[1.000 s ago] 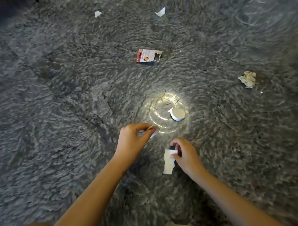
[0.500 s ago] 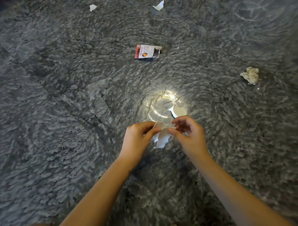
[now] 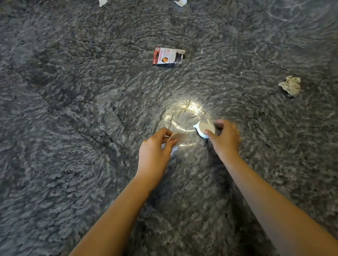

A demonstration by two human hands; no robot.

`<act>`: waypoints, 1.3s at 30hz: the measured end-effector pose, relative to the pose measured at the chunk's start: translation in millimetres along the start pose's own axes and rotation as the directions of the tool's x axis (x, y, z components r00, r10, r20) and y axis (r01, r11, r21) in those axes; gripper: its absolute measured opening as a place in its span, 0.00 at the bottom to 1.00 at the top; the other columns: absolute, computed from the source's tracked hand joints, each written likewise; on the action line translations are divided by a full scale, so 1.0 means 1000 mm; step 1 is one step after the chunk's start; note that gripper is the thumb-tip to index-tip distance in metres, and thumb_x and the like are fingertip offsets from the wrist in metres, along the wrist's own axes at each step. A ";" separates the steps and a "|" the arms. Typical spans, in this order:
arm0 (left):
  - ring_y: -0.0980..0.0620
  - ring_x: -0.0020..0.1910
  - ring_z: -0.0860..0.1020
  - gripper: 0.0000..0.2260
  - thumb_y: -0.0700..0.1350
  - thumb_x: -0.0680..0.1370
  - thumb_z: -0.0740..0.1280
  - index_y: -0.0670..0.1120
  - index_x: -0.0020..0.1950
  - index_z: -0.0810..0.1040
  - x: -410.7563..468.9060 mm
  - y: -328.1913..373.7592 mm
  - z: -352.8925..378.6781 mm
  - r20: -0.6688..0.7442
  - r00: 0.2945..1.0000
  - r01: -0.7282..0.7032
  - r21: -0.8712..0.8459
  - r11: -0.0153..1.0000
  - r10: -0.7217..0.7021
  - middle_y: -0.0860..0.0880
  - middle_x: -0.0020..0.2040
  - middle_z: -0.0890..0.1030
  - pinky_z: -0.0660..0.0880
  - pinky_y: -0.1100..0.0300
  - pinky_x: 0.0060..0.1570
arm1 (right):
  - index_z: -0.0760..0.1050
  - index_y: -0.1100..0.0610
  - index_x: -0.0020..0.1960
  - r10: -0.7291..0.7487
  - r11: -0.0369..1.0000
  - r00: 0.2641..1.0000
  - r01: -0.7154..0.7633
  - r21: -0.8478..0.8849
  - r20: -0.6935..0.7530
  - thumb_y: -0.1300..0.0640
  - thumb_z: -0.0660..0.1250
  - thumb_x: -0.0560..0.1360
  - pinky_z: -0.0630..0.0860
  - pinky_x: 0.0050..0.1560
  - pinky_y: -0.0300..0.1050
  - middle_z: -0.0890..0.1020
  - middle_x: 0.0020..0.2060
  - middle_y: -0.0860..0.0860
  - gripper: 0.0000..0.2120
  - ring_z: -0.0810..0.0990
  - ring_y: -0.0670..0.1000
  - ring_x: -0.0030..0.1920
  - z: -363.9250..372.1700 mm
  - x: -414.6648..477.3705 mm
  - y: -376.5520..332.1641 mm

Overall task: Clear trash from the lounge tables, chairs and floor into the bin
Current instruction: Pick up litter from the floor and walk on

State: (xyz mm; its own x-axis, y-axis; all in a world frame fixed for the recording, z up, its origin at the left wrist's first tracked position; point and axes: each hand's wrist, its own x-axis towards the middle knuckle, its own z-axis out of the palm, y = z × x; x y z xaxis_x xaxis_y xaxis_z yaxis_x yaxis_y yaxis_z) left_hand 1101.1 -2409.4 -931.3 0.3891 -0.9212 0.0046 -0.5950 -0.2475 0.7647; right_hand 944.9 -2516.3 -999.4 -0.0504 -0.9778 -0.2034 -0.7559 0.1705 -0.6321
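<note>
packet point(image 3: 168, 56) on rug point(image 3: 54, 128), crumpled paper point(image 3: 290, 85) right

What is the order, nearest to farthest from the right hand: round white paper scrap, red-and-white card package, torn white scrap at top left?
1. Round white paper scrap: pinched by the right hand.
2. Red-and-white card package: ahead, leftward.
3. Torn white scrap: top-left edge.

Reaches forward with both arms; pinches paper scraps point(image 3: 180, 138) in left hand point(image 3: 155, 151), grips round scrap point(image 3: 204, 128) with right hand point(image 3: 225, 138).
</note>
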 end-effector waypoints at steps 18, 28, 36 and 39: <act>0.52 0.41 0.79 0.05 0.45 0.76 0.67 0.44 0.49 0.77 0.014 -0.004 0.003 -0.047 0.994 0.094 -0.005 0.996 -0.094 0.50 0.41 0.82 0.76 0.56 0.39 | 0.75 0.55 0.41 -0.353 0.898 0.923 0.289 0.331 0.153 0.66 0.71 0.69 0.68 0.38 0.26 0.78 0.35 0.45 0.08 0.75 0.39 0.37 -0.014 -0.015 -0.023; 0.65 0.37 0.79 0.04 0.41 0.73 0.71 0.49 0.41 0.78 0.015 -0.001 0.001 0.026 0.997 0.078 -0.161 0.984 -0.075 0.60 0.34 0.81 0.75 0.68 0.37 | 0.77 0.52 0.37 -0.506 0.805 0.806 0.313 0.504 0.308 0.66 0.74 0.66 0.70 0.37 0.31 0.79 0.32 0.44 0.11 0.74 0.39 0.32 -0.023 -0.029 -0.043; 0.65 0.37 0.80 0.03 0.43 0.76 0.67 0.46 0.47 0.79 0.012 0.007 -0.002 0.154 0.988 0.045 -0.157 0.987 -0.021 0.51 0.39 0.84 0.76 0.68 0.38 | 0.74 0.52 0.39 -0.484 0.765 0.850 0.295 0.572 0.209 0.63 0.77 0.62 0.72 0.38 0.33 0.78 0.37 0.46 0.13 0.75 0.41 0.34 -0.025 -0.027 -0.038; 0.67 0.38 0.79 0.07 0.50 0.76 0.66 0.48 0.49 0.78 0.012 0.019 -0.005 0.180 0.984 0.031 -0.148 0.988 -0.004 0.55 0.39 0.82 0.72 0.73 0.35 | 0.76 0.52 0.39 -0.493 0.762 0.852 0.323 0.562 0.179 0.62 0.77 0.63 0.71 0.38 0.31 0.78 0.39 0.46 0.12 0.75 0.40 0.34 -0.030 -0.024 -0.042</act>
State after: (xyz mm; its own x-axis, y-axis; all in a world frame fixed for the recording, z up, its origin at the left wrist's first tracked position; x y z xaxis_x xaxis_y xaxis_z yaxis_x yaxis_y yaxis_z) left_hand 1097.9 -2423.4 -913.7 0.2580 -0.9593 -0.1146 -0.4720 -0.2286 0.8515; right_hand 957.9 -2503.8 -945.6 0.4462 -0.8949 0.0044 -0.2252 -0.1171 -0.9673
